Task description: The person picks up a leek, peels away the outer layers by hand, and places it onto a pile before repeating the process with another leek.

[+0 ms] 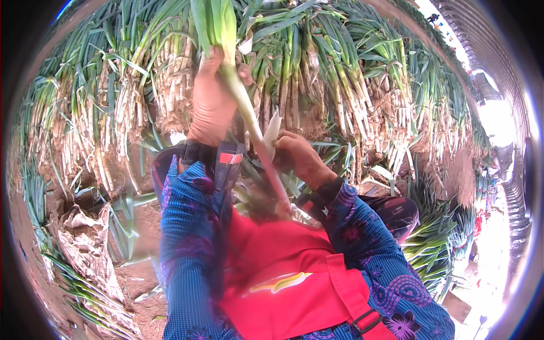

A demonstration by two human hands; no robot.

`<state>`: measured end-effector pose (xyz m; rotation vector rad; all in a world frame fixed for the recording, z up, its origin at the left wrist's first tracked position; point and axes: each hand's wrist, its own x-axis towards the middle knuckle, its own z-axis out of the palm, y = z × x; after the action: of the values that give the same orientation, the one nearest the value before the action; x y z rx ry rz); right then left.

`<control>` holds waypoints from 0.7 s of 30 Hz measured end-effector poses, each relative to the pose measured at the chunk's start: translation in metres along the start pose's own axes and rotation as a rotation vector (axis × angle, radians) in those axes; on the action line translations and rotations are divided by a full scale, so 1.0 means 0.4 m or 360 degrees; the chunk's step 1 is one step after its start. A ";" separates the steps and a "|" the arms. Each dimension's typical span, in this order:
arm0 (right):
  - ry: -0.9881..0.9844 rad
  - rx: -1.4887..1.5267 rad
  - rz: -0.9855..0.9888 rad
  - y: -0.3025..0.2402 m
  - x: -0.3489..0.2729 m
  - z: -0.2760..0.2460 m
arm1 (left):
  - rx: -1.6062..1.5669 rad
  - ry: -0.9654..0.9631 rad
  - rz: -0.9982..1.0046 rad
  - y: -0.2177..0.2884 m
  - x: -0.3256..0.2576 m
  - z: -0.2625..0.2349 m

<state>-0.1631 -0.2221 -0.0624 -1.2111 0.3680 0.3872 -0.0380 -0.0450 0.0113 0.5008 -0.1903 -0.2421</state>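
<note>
Over my red apron (283, 283), my right hand (300, 158) pinches a pale peeling skin on the scallion (252, 122). My left hand (212, 102) clenches its stalk higher up, upright. Beyond stands a wall of stacked scallion bundles (351, 85).

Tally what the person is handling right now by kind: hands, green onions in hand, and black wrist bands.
Bare hands: 2, left hand, right hand
Long green onion stalk with white stem: 1
Black wrist bands: 2
Total: 5
</note>
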 end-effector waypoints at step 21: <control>0.1074 0.1307 -0.0594 0.055 -0.198 -0.710 | 0.0064 0.0356 0.0465 0.160 0.030 -0.088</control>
<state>-0.2623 -0.4920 -0.1311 -0.5368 0.7696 -0.4905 -0.0063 0.0220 0.0142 0.5293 -0.0489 0.1036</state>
